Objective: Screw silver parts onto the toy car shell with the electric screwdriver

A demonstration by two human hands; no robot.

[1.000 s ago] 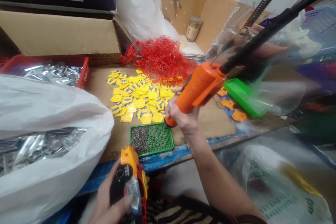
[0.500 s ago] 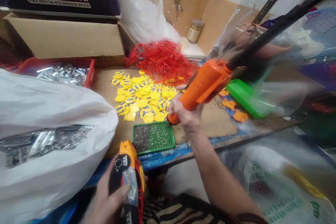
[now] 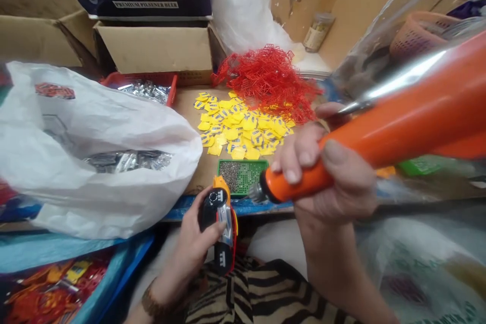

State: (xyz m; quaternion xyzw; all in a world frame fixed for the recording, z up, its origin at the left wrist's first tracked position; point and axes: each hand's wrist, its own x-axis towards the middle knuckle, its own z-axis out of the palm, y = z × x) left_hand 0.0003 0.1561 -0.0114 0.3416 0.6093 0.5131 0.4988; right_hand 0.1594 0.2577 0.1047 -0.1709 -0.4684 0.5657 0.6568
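Observation:
My left hand (image 3: 197, 238) is closed around a toy car (image 3: 219, 228) with black, orange and red parts, its thumb on a silvery piece along the car's side. In my right hand (image 3: 326, 177) is an orange electric screwdriver (image 3: 364, 147), tilted with its metal tip low and to the left, between the car and the table edge. The tip is apart from the car. Just behind them lies a green perforated tray (image 3: 248, 178), with many small screws (image 3: 229, 174) heaped in its left half. Yellow plastic pieces (image 3: 237, 126) are piled beyond the tray.
Tangled red plastic frames (image 3: 266, 78) lie behind the yellow pieces. A white sack (image 3: 159, 121) of silvery parts stands on the left, a red basket (image 3: 172, 92) behind it. Cardboard boxes (image 3: 155, 48) line the back. A bag of orange and red parts (image 3: 49, 293) is at lower left.
My right hand has lifted the screwdriver off the screw tray and brought it nearer to me. The view has swung left, and the toy car is still in my left hand.

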